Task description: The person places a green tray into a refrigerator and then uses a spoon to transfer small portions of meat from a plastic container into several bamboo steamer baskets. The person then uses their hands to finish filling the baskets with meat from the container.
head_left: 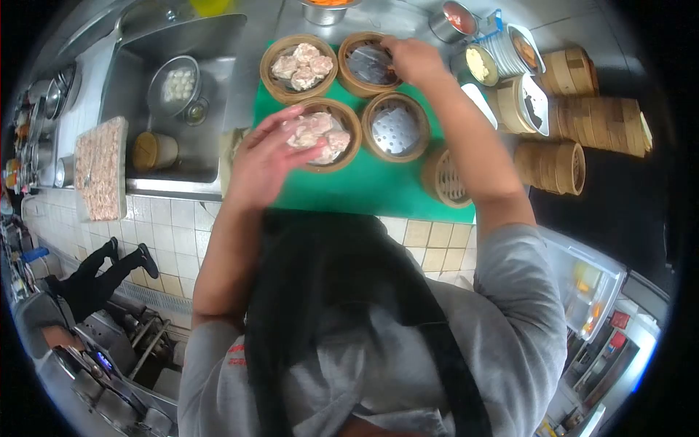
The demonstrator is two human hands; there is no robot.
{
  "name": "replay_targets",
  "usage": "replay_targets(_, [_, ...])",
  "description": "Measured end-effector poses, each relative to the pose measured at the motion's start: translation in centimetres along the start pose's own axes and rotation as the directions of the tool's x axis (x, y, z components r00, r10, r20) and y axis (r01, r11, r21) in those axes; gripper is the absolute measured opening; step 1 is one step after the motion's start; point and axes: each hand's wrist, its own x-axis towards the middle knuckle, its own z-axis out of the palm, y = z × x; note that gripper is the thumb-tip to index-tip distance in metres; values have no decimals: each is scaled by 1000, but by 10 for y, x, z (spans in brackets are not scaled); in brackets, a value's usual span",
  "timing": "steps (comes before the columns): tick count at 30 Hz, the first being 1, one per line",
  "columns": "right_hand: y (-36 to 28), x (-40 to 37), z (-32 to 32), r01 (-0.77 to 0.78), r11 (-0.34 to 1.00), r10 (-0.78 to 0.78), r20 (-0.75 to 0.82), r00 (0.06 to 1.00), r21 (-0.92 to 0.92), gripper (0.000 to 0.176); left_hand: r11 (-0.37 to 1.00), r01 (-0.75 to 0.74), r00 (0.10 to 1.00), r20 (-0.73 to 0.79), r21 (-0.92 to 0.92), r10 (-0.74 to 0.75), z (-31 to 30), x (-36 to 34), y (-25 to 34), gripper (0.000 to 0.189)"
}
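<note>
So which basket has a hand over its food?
The near left basket on the mat: the left hand is over its food. No hand covers the pale lumps in the far left basket.

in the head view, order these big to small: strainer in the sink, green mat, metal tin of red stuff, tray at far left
1. green mat
2. tray
3. strainer
4. metal tin

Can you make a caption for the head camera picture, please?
Left hand over a bamboo steamer of pinkish dumplings, right hand at another steamer, above a green mat.
</note>
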Motion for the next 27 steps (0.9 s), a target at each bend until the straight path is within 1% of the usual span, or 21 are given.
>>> replay_targets(2, [0,-2,-20,-38,997,34,61,998,65,44,1000,-9,998,-55,20,10,-12,-12,9,42])
replay_targets(3, [5,-1,-27,-71,974,58,64,996,215,41,999,-13,996,-82,30,16,-18,-19,15,43])
replay_targets(5, [10,1,-44,-136,858,105,91,990,494,36,998,-44,988,-149,33,49,-33,-32,23,45])
replay_targets(8, [-10,5,-81,-30,730,151,-119,981,683,38,996,-87,974,-208,24,90,-62,-50,32,49])
replay_targets(10, [-47,4,-125,135,418,123,-203,971,898,21,994,-101,963,-247,29,105,-82,-59,36,53])
replay_targets(11, [-66,4,-145,213,232,121,-245,962,949,17,994,-110,961,-252,26,113,-88,-62,39,53])
replay_targets(12, [-78,5,-163,272,208,84,-295,952,940,21,993,-118,959,-258,23,120,-93,-66,42,53])
replay_targets(13, [-92,8,-175,330,191,52,-345,937,924,21,992,-128,956,-264,20,129,-99,-70,46,54])
replay_targets(14, [-110,13,-178,374,205,13,-385,923,904,23,990,-141,957,-258,-8,134,-101,-73,51,51])
replay_targets(15, [-128,22,-178,406,248,-26,-413,910,880,24,987,-155,957,-253,-37,141,-101,-76,56,48])
replay_targets(16, [-152,34,-168,407,336,-79,-406,911,849,26,983,-171,956,-253,-66,150,-102,-79,60,46])
replay_targets(17, [-177,52,-145,377,505,-151,-350,924,777,28,980,-184,957,-240,-75,162,-108,-80,60,47])
replay_targets(18, [-201,68,-108,344,752,-252,-236,938,563,30,978,-190,959,-230,-82,167,-117,-79,58,48])
replay_targets(19, [-224,80,-69,355,909,-340,-104,934,217,33,979,-190,962,-212,-80,170,-125,-80,58,49])
replay_targets(20, [-243,80,-37,393,917,-392,-27,920,66,35,977,-179,962,-229,-114,150,-132,-78,59,48])
replay_targets(21, [-259,73,-25,397,875,-388,-90,917,278,33,983,-154,955,-270,-100,122,-133,-77,66,48])
replay_targets(22, [-274,70,-19,409,780,-394,-137,909,473,32,970,-191,959,-242,-151,151,-138,-74,71,47])
replay_targets(23, [-290,52,-28,308,709,-362,-47,931,634,31,959,-191,964,-223,-208,144,-144,-82,69,46])
replay_targets(24, [-302,28,-44,160,619,-321,62,945,769,30,959,-179,958,-260,-220,120,-147,-88,64,46])
replay_targets(25, [-312,19,-59,27,509,-294,144,945,861,30,957,-192,951,-282,-218,126,-151,-81,67,46])
replay_targets(27, [-321,1,-58,129,522,-337,65,939,843,31,953,-224,941,-300,-204,157,-152,-70,72,45])
